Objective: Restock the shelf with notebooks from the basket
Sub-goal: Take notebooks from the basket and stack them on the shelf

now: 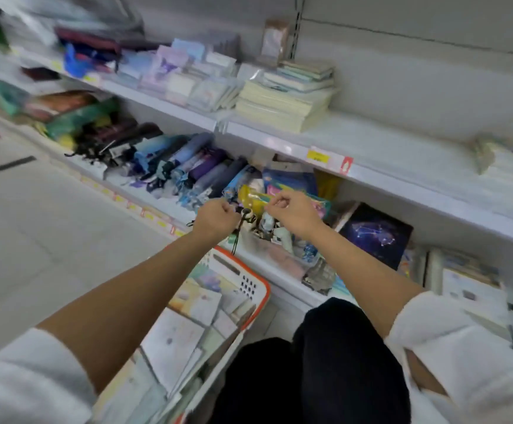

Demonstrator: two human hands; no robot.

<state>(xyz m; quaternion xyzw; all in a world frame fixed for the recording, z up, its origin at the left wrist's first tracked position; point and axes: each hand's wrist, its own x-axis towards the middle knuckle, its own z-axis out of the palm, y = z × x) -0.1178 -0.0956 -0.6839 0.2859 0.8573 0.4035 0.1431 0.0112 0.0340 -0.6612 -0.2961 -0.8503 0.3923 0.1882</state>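
Reaching both hands over the lower shelf (286, 286), away from the basket (260, 290).

The left hand (217, 217) and the right hand (292, 211) are curling their fingers above the small things lying there. A black cord (235, 240) is hanging by the left one, but I cannot tell if either hand is holding anything. The notebooks (188, 332) are lying packed in the orange-rimmed basket by the knees. I think restocking is waiting: next, a hand is needing to come down and take one notebook.

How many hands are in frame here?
2. The left hand is by a dangling black cord at the lower shelf front; the right hand is beside it, over a yellow packet. No others show.
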